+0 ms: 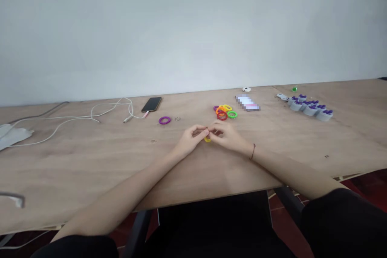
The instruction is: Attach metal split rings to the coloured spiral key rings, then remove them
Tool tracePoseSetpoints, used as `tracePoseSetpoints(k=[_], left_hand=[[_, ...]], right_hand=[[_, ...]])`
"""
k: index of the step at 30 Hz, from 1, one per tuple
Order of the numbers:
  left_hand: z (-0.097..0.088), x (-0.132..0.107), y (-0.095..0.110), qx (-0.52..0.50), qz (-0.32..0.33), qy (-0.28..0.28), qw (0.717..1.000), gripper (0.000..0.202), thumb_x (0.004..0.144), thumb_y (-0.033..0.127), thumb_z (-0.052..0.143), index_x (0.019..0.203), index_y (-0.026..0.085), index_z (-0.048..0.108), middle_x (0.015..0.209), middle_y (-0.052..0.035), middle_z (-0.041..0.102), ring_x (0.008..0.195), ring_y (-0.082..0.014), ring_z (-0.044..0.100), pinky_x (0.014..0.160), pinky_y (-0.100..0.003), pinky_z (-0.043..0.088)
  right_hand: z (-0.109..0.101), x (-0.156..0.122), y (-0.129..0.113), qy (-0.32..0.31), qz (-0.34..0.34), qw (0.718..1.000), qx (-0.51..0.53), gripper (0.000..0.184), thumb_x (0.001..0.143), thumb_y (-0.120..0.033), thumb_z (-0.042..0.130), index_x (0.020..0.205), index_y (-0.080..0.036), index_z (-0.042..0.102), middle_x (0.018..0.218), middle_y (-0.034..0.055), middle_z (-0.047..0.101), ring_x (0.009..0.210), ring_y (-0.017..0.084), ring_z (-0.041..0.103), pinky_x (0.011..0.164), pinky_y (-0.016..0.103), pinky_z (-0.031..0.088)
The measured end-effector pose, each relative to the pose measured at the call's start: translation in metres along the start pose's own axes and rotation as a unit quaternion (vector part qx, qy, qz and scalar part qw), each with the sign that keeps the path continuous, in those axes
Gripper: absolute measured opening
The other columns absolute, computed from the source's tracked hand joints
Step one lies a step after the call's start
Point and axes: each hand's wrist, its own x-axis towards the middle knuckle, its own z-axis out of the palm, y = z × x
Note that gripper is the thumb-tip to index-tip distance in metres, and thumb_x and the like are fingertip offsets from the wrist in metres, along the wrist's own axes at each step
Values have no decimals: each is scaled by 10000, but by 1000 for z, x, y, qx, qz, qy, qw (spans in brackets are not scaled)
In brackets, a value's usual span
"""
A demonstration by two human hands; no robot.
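My left hand (191, 139) and my right hand (226, 135) meet at the middle of the table, fingertips pinched together. Between them is a yellow coil ring (207, 139), partly covered by the fingers; a small metal-looking bit shows above the fingertips, too small to make out. Just beyond my right hand lies a cluster of coil rings in purple, orange, yellow, red (222, 116) and green (232, 115). To the left of my hands lie a purple coil ring (165, 120) and a small metal ring (177, 119).
A dark phone (151, 104) with a white cable (111, 107) lies back left. A lit phone (248, 103) and a white round object (246, 89) are back right. Several white containers with purple tops (310, 109) stand at the right, near a small green item (294, 88).
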Motion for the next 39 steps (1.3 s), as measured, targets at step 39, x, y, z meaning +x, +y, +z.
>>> tracePoseSetpoints(k=[39], left_hand=[[1,-9,19,323,87,46,941,213,798,256,428,605,173,461,549,40,425,544,-109,393,535,-237,289]], right_hand=[[5,-6,7,4,-88,972,-216,164,865,-223,450,910,-192,605,882,74,586,752,164,534,640,276,416]])
